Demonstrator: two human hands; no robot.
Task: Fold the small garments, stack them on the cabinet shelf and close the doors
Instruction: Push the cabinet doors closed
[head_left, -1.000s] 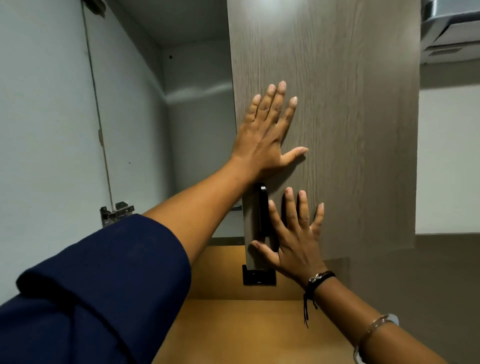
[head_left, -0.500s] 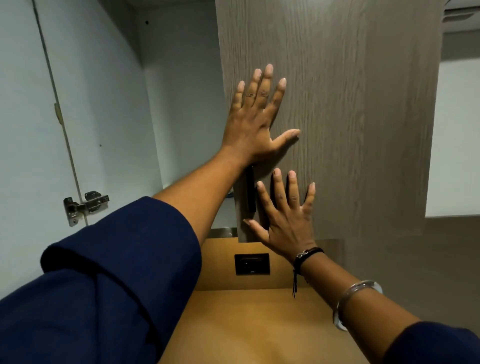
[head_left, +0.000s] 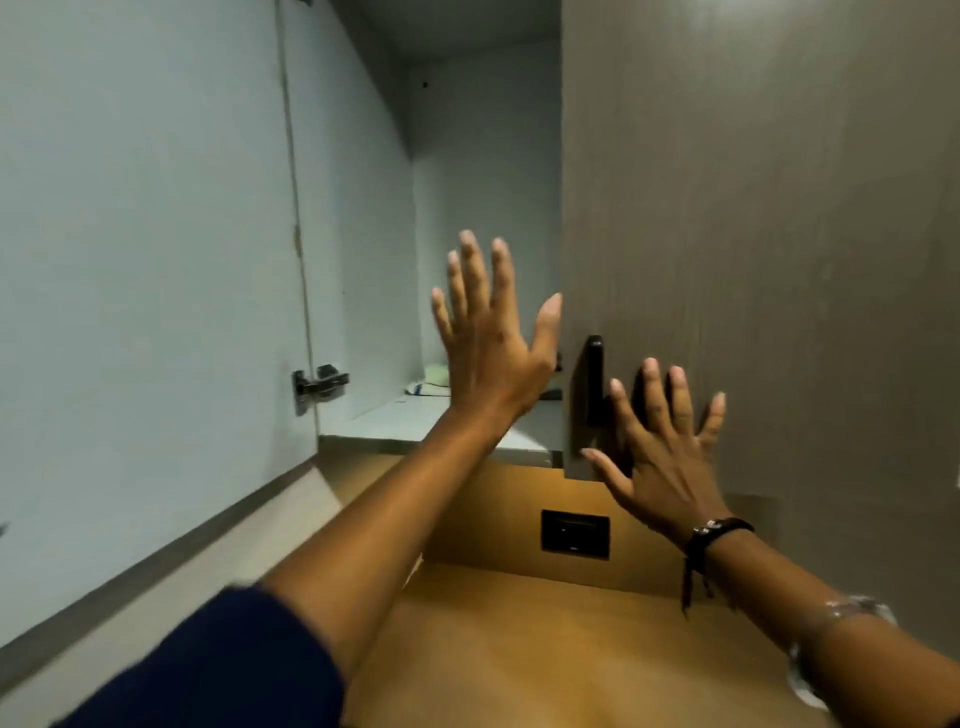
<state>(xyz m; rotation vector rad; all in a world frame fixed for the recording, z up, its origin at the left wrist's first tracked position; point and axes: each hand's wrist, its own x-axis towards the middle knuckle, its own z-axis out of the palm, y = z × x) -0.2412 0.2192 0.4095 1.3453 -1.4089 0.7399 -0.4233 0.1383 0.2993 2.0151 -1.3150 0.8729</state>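
Observation:
The right cabinet door (head_left: 753, 234), grey-brown wood grain, stands shut or nearly shut, with a black handle (head_left: 594, 384) at its left edge. My right hand (head_left: 662, 452) lies flat on it beside the handle, fingers spread. My left hand (head_left: 493, 338) is raised with spread fingers in front of the open half of the cabinet, off the door. Behind it, folded pale green garments (head_left: 434, 379) lie at the back of the white shelf (head_left: 405, 423). The left door (head_left: 145, 260) stands open, its white inner face toward me.
A metal hinge (head_left: 319, 387) sits on the left door's inner edge. Below the cabinet is a wooden back panel with a black socket (head_left: 575, 532), and a wooden countertop (head_left: 519, 660) under my forearms.
My left hand has come off the right door and moved left, in front of the open side. My right hand stays flat by the handle. The shelf and garments have come into view.

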